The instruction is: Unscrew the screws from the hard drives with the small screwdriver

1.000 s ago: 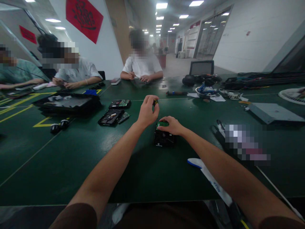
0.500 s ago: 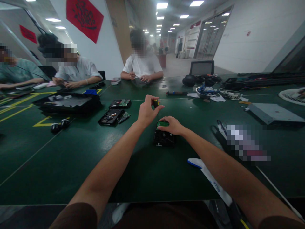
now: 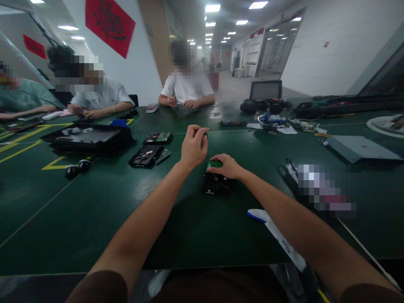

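A black hard drive (image 3: 216, 185) with a green circuit board (image 3: 215, 163) lies on the dark green table in front of me. My right hand (image 3: 224, 165) grips its far end, thumb and fingers around the board area. Just above and to the left, my left hand (image 3: 194, 145) is closed around a screwdriver (image 3: 205, 135). Only a dark bit of its handle shows between the fingers; the shaft and tip are hard to make out.
To the left lie two other opened drives (image 3: 147, 155) (image 3: 158, 137), a loose circuit board (image 3: 163, 156) and a black tray (image 3: 91, 136). At right are a grey metal case (image 3: 362, 148) and a white-and-blue strip (image 3: 277, 233). Several people sit across the table.
The fingers of my left hand have turned and closed further around the screwdriver handle, hiding its yellow part. My right hand stays on the hard drive. The view has shifted slightly.
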Demonstrator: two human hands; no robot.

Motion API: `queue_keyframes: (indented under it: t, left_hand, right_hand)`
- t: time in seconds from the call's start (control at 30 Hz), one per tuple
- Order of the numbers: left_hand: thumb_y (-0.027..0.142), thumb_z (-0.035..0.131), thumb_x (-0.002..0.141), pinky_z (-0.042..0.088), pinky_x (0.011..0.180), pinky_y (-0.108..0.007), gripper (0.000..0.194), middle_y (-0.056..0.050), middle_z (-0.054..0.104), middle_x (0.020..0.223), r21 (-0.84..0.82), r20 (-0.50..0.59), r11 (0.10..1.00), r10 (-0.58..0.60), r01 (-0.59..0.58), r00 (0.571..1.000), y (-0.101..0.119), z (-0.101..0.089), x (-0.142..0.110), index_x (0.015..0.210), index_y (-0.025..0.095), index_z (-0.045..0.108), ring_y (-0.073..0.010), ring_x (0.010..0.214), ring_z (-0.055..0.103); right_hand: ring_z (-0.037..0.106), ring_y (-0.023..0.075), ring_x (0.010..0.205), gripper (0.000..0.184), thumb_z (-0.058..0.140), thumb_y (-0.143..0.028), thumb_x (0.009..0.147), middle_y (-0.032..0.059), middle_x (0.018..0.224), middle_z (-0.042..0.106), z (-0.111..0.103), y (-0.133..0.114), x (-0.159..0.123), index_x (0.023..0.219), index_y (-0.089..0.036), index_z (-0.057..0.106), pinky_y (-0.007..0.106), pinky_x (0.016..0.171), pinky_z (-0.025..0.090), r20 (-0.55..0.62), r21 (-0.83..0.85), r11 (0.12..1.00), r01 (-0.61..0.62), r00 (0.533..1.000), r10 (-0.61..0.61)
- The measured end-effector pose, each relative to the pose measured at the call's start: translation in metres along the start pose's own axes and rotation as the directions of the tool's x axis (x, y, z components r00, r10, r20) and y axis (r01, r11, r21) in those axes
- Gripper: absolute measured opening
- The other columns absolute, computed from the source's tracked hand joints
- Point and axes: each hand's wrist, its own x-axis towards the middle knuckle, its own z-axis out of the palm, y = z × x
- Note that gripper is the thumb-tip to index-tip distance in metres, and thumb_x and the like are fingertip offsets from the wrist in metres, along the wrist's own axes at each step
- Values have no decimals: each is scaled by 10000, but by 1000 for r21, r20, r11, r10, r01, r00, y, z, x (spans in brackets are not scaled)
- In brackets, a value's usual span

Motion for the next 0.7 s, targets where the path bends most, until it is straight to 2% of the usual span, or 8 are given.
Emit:
queue_keyframes:
  t: [0.13, 0.23, 0.37, 0.53, 0.7]
  left_hand:
    - [193, 545, 977, 536, 1006, -396, 281, -115, 650, 1227, 3, 23, 1000, -2, 2, 1000, -2, 1, 0, 1249, 212, 610, -243, 1159, 648]
    - [260, 645, 954, 546, 1008, -410, 310, -105, 697, 1246, -20, 31, 999, -39, 40, 999, -5, 5, -2, 1250, 224, 560, -255, 1170, 680]
    - [275, 757, 890, 579, 961, -396, 419, -103, 710, 1253, -141, 16, 983, -115, 116, 993, -7, 10, -5, 1193, 238, 469, -247, 1140, 722]
    - [169, 641, 939, 589, 921, -365, 335, -131, 685, 1297, -231, 24, 963, -137, 139, 990, -3, 10, -6, 1187, 233, 425, -221, 1102, 745]
    - [134, 588, 929, 563, 981, -409, 308, -101, 709, 1217, -139, 30, 986, -83, 86, 996, 3, 6, -2, 1212, 233, 517, -232, 1107, 714]
  right_hand:
    - [641, 277, 1116, 520, 739, -652, 820, 67, 1190, 698, -1, 0, 0, 1214, -314, 714, 420, 942, 507, 6, 3, 1000, -4, 1000, 4]
    - [636, 280, 1130, 522, 727, -655, 829, 66, 1200, 697, -1, 1, 1, 1218, -307, 710, 412, 936, 506, 17, 6, 1000, 0, 1000, 0]
    - [634, 280, 1139, 535, 719, -657, 835, 70, 1208, 695, -1, 1, 1, 1232, -301, 703, 416, 941, 504, 18, 5, 1000, 1, 1000, -1]
    - [640, 282, 1131, 539, 727, -654, 831, 77, 1208, 698, -2, 0, 0, 1236, -299, 707, 417, 934, 505, 22, 11, 1000, 8, 1000, -8]
    - [646, 277, 1129, 519, 737, -645, 828, 66, 1207, 705, -2, -1, 0, 1214, -299, 715, 397, 923, 510, 13, 14, 1000, 1, 1000, -1]
